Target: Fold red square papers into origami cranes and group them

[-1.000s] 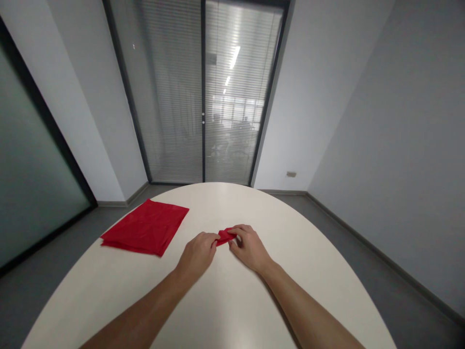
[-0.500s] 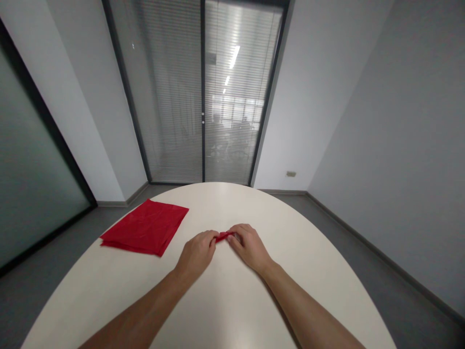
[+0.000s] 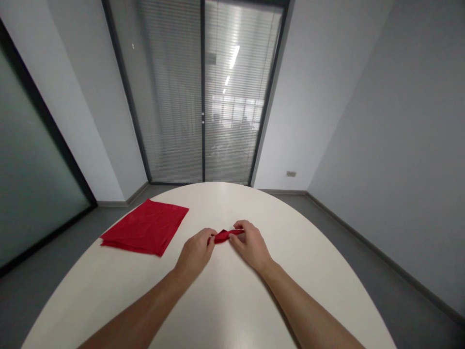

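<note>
Between my two hands, low over the middle of the table, is a narrow, folded strip of red cloth [image 3: 223, 236]. The thumb and fingers of my left hand [image 3: 196, 252] pinch its left end. Around its right end, my right hand [image 3: 250, 245] is loosely curled, with the thumb against the near edge and the index finger lifted a little above. The fingers cover both ends of the strip. To the left of my left hand lies a larger red cloth [image 3: 147, 228], flat and creased, in several layers; neither hand touches it.
The round white table [image 3: 225, 305] has its curved edge on the left, far and right sides. Beyond it stand a glass partition with blinds [image 3: 176, 121], grey walls [image 3: 392, 145] and a wall socket [image 3: 291, 173].
My hands have moved slightly apart, and more of the red strip shows between them. The right index finger has lifted and opened a little. The larger red cloth has stayed put.
</note>
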`<state>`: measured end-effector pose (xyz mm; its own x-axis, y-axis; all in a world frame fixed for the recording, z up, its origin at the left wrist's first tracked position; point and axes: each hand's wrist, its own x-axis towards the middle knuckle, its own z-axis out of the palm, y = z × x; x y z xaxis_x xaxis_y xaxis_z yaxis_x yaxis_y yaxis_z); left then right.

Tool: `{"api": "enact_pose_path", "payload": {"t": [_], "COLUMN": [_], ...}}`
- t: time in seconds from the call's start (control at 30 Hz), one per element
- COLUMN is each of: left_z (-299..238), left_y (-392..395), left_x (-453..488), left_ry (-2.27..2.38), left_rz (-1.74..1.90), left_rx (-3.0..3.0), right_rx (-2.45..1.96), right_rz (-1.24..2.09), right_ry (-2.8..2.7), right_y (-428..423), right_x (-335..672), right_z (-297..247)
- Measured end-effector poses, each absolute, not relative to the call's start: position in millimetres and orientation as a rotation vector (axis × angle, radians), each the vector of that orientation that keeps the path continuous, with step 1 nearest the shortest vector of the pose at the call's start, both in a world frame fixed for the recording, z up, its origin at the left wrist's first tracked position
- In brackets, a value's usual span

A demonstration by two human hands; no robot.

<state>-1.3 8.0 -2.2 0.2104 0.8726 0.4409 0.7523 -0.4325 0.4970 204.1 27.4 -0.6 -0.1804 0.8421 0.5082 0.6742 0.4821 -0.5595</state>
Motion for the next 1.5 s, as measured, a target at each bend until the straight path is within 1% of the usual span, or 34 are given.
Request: {"api": "enact_pose_path", "payload": {"t": [0.27, 0.43, 0.63, 0.83, 1.0, 1.17, 1.33, 1.4, 1.5], "left_z": [-3.2, 1.6, 2.4, 0.2, 1.6, 2.4, -2.2, -3.3, -2.3], "left_y": [5.5, 2.5, 3.3, 7.0, 7.4, 6.0, 9.6, 11.2, 11.4], "left_x": [-1.1, -0.3, 0.6, -1.1, -0.2, 2.0, 0.8, 0.3, 1.1], "left_ry": [1.604, 1.578, 1.651, 1.708, 1.595, 1.348, 1.297, 1.289, 1.238], "left_rz": [1.029, 0.988, 1.052, 1.133, 1.238, 1.307, 1.323, 1.320, 1.317], "left_rx": [2.309, 2.361, 2.241, 2.075, 1.993, 1.887, 1.849, 1.831, 1.801], "right_rx": [-1.240, -1.189, -1.048, -0.963, -0.845, -0.779, -0.781, -0.806, -0.831], "right_rz": [0.258, 0.369, 0.541, 0.506, 0.437, 0.335, 0.246, 0.276, 0.420], "right_ry": [-2.017, -2.019, -2.017, -2.061, -2.133, -2.194, -2.178, -2.147, -2.055], "right_y": [23.5, 20.7, 15.3, 14.8, 15.1, 14.7, 15.1, 15.1, 15.0], "right_x": [200.3, 199.9, 199.6, 200.7, 201.7, 201.9, 201.8, 201.2, 199.7], "right_z": [8.1, 8.6, 8.4, 5.9, 5.8, 9.4, 8.8, 7.4, 6.8]}}
